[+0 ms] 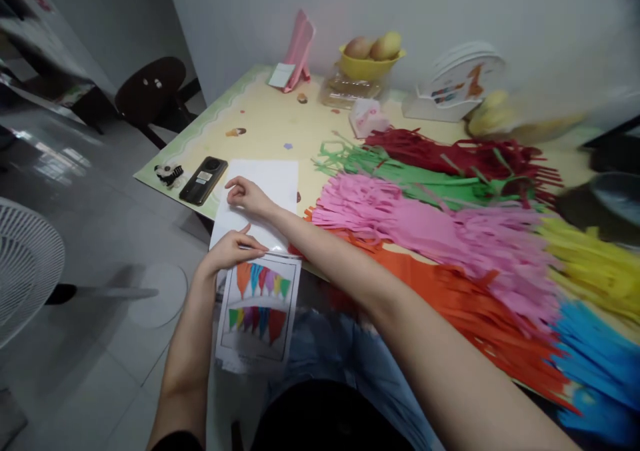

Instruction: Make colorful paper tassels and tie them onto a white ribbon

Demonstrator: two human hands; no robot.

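The step in hand looks like handling the print [257,311], which seems to hang past the front edge of the desk [263,111], its coloured flags in view. The left grip [234,248] lies along its top edge, fingers straight, thumb raised; whether it pinches the print I cannot tell. The right grip [250,198] is over the white sheet [277,179], fingers loosely curled, nothing seen in it; contact is unclear. As I judge it, the next move calls for a sure hold on that top edge, keeping the sheet flat and off the phone [204,180] just beside it
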